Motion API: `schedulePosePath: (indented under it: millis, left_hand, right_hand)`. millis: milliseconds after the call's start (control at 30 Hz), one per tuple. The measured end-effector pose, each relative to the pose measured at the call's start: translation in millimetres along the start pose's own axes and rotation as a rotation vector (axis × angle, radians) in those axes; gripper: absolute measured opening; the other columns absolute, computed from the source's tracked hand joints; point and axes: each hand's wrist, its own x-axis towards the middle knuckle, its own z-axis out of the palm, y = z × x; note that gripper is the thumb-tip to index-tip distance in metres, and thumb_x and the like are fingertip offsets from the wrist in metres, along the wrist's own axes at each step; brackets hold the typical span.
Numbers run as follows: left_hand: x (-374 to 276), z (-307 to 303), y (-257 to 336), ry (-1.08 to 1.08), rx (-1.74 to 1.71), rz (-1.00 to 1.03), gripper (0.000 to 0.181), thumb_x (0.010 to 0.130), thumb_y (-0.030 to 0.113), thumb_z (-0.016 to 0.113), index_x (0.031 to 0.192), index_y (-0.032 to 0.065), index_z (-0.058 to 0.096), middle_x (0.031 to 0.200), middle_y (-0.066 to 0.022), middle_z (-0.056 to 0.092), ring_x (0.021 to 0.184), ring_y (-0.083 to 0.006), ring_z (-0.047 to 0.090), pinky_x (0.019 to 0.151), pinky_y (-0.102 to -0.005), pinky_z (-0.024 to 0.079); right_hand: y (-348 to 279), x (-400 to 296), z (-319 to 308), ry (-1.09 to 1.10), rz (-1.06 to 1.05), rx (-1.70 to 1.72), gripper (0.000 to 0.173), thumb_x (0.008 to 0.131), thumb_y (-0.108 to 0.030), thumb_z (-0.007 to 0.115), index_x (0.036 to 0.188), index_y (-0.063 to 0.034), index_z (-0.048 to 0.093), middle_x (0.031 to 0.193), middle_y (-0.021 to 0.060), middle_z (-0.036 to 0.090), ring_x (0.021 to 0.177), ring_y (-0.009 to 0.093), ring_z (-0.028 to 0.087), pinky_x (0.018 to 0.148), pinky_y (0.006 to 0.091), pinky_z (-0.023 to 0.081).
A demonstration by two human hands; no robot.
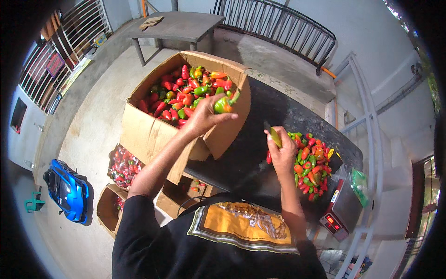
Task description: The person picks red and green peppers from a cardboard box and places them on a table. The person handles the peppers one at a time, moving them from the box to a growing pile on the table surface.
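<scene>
Over the near right edge of a large cardboard box (153, 129), my left hand (210, 113) grips a green and orange pepper (223, 105) with a long green stem. Red, green and orange peppers (177, 94) fill much of that box. My right hand (282, 150) is closed around a small knife (275, 137) with a yellowish handle, its blade pointing up and left above the black table (258, 104). Just right of that hand lies a heap of mixed peppers (312, 167) on the table. One red pepper (268, 157) shows beside my right hand's left side.
A digital scale (339, 212) and a green plastic bag (359, 185) are at the table's right end. Below left stand a bag of peppers (123, 165) and smaller cardboard boxes (106, 209). A blue toy car (68, 191) sits on the floor; a grey table (177, 26) stands beyond.
</scene>
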Motion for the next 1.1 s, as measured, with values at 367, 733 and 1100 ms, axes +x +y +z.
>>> schedulePosePath:
  millis: [367, 733, 1100]
  left_hand:
    - [-5, 117, 55, -0.141, -0.186, 0.031, 0.026, 0.078, 0.017, 0.076, 0.090, 0.0035, 0.057, 0.075, 0.0046, 0.055, 0.069, -0.0035, 0.046, 0.060, -0.0227, 0.040]
    - [-8, 163, 47, -0.319, -0.288, 0.030, 0.023, 0.079, 0.018, 0.075, 0.083, 0.0064, 0.055, 0.073, 0.0023, 0.052, 0.066, -0.0061, 0.049, 0.058, -0.0231, 0.041]
    - [15, 29, -36, 0.113, 0.088, 0.120, 0.020, 0.076, 0.012, 0.074, 0.085, 0.0035, 0.058, 0.074, -0.0024, 0.060, 0.069, -0.0103, 0.056, 0.062, -0.0301, 0.046]
  right_hand:
    - [34, 11, -59, -0.075, -0.292, -0.161, 0.018, 0.076, -0.003, 0.063, 0.093, -0.0070, 0.060, 0.079, 0.0110, 0.065, 0.074, 0.031, 0.064, 0.064, 0.0405, 0.050]
    - [268, 3, -86, 0.143, 0.245, -0.150, 0.027, 0.091, -0.028, 0.053, 0.090, -0.0041, 0.065, 0.082, 0.0141, 0.067, 0.077, 0.030, 0.064, 0.070, 0.0388, 0.047]
    - [231, -222, -49, 0.155, 0.718, 0.343, 0.020, 0.091, -0.019, 0.056, 0.082, -0.0039, 0.065, 0.059, -0.0050, 0.049, 0.046, 0.003, 0.039, 0.041, 0.0214, 0.028]
